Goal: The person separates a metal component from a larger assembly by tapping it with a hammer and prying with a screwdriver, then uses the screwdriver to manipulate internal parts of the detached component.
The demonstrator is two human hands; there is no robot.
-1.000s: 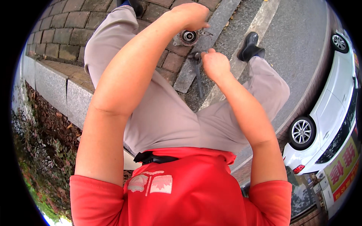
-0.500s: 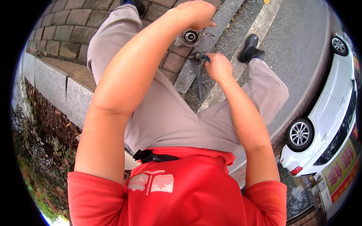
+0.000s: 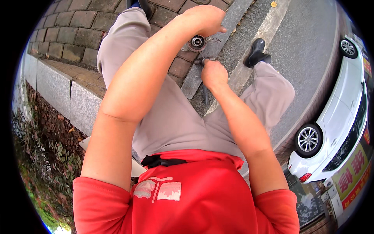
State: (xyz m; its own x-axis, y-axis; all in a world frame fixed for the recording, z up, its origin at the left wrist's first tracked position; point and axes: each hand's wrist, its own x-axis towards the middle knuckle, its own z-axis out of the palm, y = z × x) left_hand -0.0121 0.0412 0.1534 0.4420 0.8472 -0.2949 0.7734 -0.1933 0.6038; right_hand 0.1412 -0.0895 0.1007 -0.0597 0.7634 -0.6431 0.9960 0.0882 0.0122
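A round metal motor part (image 3: 197,41) with a ringed centre rests on the brick paving between my legs. My left hand (image 3: 208,18) is bent over its far side, back up; most fingers curl under out of sight and one fingertip juts right. What they close on is hidden. Just nearer than the part, my right hand (image 3: 215,74) is in a fist round a screwdriver (image 3: 202,55). Only its thin shaft shows, pointing toward the part's near rim; the handle is covered. Partly behind that fist, a hammer (image 3: 206,96) lies across the kerb edge.
Some thin wire-like bits (image 3: 215,39) lie right of the part on the grey kerb strip (image 3: 190,86). Beyond are my boot (image 3: 256,54), a pale road line (image 3: 269,27) and a parked white car (image 3: 338,111). A raised stone kerb (image 3: 83,103) borders plants at left.
My right hand has moved left and slightly down, closer to the hammer head, and now covers the screwdriver's blue handle. My left hand stays bent over the part; the view shifts slightly.
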